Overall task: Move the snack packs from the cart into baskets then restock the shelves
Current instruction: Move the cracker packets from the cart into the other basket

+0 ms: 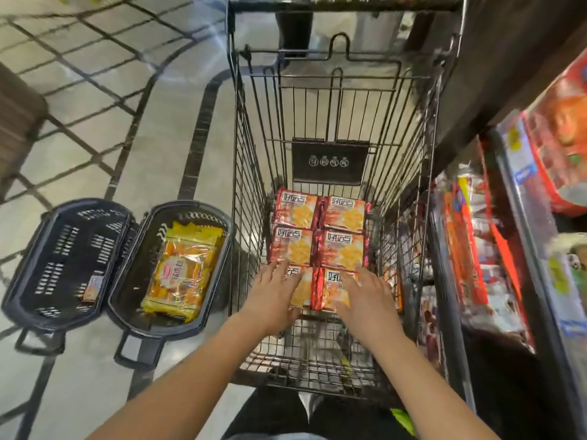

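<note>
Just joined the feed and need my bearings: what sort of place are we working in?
Most likely a supermarket aisle. A wire shopping cart holds red snack packs, shelves of packaged goods run along the right, and two dark shopping baskets sit on the tiled floor.

The red packs in the cart are showing white characters reading 好吃点 across the top of each front; the smaller print beneath is coming out too blurred to read. The yellow pack in the basket is carrying a red oval logo and orange characters, neither legible. The black plate on the cart's far wall is showing four round icons, no words. Print on the shelf goods is blurring beyond reading.
</note>
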Motion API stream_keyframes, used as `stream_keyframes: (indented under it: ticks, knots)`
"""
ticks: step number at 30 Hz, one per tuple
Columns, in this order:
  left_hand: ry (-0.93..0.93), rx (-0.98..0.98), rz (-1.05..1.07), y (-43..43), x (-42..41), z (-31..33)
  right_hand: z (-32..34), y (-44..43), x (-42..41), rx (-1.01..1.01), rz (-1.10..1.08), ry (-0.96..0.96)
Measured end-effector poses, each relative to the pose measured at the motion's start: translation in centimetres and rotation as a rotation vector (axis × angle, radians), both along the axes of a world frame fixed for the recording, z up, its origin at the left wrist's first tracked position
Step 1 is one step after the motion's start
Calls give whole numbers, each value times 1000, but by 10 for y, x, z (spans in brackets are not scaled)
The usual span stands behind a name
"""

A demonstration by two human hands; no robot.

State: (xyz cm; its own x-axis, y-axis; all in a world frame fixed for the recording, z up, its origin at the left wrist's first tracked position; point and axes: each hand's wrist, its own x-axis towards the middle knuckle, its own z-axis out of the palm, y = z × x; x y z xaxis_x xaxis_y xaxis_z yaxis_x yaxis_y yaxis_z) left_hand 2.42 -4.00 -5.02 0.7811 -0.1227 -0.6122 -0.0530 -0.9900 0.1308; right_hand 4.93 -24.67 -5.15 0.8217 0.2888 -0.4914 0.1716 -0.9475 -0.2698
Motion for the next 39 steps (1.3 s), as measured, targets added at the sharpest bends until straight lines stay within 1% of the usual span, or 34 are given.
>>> stream_keyframes:
  ticks: [8, 10, 13, 14, 16, 20, 22, 23, 26, 28, 29, 32, 34, 39]
  knots:
    - [244, -6, 330, 13, 31, -76, -53, -1, 7, 14, -14, 14]
    - [245, -44, 473, 14, 37, -95, -67, 0, 7, 21, -17, 37]
    - [276, -160, 756, 18, 39, -123, -90, -4, 6, 39, -20, 31]
    - [298, -200, 816, 19, 38, -132, -96, -6, 5, 37, -25, 32]
    - [324, -262, 889, 21, 36, -147, -107, -10, 3, 33, -54, 56]
    - [322, -308, 1010, 25, 35, -166, -126, -15, 3, 66, -169, 137]
    - [357, -321, 1054, 27, 34, -173, -135, -17, 6, 108, -263, 186]
    - [351, -318, 1062, 35, 30, -193, -140, -19, 8, 129, -320, 205]
    - [336, -258, 1052, 45, 25, -214, -156, -22, 13, 134, -473, 226]
    - [353, -245, 1050, 38, 32, -192, -169, -25, 19, 123, -614, 273]
    - [351, -245, 1052, 33, 37, -177, -175, -25, 21, 130, -703, 327]
    - [353, -245, 1054, 29, 41, -166, -190, -24, 27, 180, -913, 498]
    - [340, -251, 1054, 31, 38, -171, -196, -23, 27, 190, -938, 511]
    - [286, -330, 1135, 29, 32, -172, -201, -26, 19, 232, -995, 448]
